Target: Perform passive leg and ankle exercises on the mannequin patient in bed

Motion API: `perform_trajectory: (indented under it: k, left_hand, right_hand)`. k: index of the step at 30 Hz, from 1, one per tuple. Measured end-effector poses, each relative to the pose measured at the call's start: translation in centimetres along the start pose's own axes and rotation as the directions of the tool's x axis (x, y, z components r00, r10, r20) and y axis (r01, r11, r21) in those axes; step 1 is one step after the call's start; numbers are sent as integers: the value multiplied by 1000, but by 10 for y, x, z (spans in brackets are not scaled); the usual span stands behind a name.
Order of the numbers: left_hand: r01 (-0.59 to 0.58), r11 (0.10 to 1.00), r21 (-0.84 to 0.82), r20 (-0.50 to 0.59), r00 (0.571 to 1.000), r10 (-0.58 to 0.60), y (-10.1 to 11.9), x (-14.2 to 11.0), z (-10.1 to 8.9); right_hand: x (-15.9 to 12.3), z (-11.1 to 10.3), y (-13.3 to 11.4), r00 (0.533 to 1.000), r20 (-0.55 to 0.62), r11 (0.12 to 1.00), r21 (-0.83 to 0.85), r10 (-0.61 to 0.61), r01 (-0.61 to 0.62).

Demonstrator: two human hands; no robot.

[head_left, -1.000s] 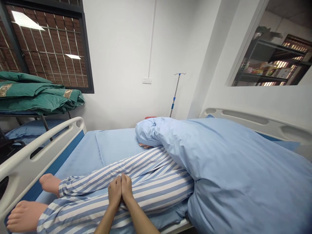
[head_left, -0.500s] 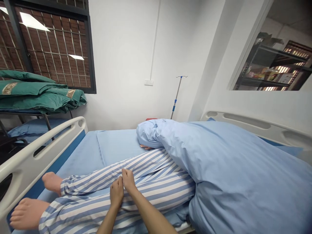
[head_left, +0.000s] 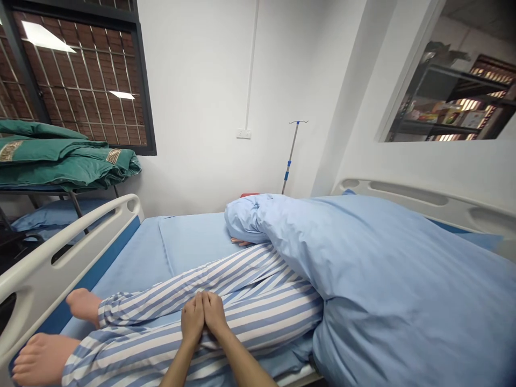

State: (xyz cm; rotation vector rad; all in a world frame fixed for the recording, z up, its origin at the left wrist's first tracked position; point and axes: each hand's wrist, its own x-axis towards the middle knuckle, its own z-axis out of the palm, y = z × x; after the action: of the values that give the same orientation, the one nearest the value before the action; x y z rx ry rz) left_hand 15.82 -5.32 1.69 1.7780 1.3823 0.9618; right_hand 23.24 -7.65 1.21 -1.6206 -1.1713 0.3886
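Observation:
My left hand (head_left: 192, 318) is closed in a fist over the nearer leg of the blue-and-white striped trousers (head_left: 274, 317). Right beside it, its knuckles against the left hand, my right hand (head_left: 213, 312) is balled up too. I see nothing in either fist, though the undersides of the fingers are hidden. The trousers are worn by a figure lying on the bed, with two bare feet (head_left: 44, 357) at the left. A puffy light-blue quilt (head_left: 387, 269) covers the figure from the thighs up; some fingertips (head_left: 241, 242) peek out below its edge.
A cream bed end board (head_left: 92, 228) rises at the left, another (head_left: 407, 196) at the right. Blue sheet (head_left: 193, 236) lies beyond the legs. Behind stand an IV pole (head_left: 291, 156) and, at far left, folded green quilts (head_left: 68, 161) on a rack.
My right hand has come down a little, level with the left. Both remain fisted together over the legs. The camera view has shifted slightly.

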Motion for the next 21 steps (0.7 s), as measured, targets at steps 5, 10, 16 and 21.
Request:
perform_trajectory:
  k: [5, 10, 16, 21]
  left_hand:
    - [32, 998, -50, 6, 999, -31, 12, 9, 4]
    - [62, 979, -192, -13, 998, -66, 23, 11, 13]
    - [8, 995, -99, 48, 999, -3, 5, 6, 19]
    - [-32, 999, 1, 39, 999, 32, 5, 8, 20]
  right_hand:
    - [6, 1, 5, 999, -34, 989, 145, 13, -8]
    - [9, 5, 18, 995, -82, 958, 284, 64, -38]
    - [7, 10, 24, 984, -138, 963, 256, 116, -77]
    - [10, 4, 20, 989, -87, 981, 165, 121, -106]
